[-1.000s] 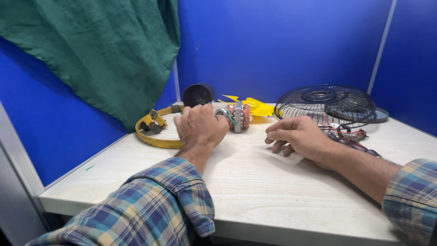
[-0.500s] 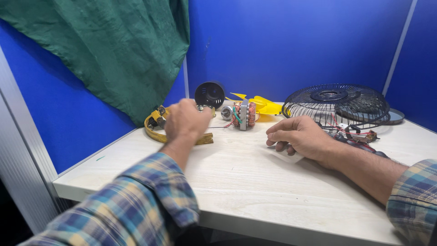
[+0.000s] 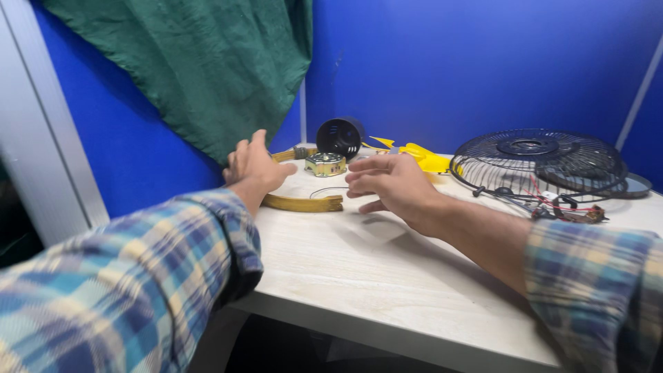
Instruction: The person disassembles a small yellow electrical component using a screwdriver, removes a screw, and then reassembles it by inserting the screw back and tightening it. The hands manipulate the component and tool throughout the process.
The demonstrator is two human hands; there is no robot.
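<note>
Yellow plastic ring [image 3: 304, 202] lies far left on desk [image 3: 387, 276]; left hand [image 3: 254, 164] rests on it, fingers loose, nothing clasped. Right hand [image 3: 390, 185] hovers open beside small motor [image 3: 325, 164] inside ring. Wire fan guard [image 3: 535, 160] right, well apart.

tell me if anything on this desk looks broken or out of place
A fan lies in pieces: the wire grille flat on the table, loose red wires beside it, the yellow ring open-ended by the left hand. Nothing spilled.
</note>
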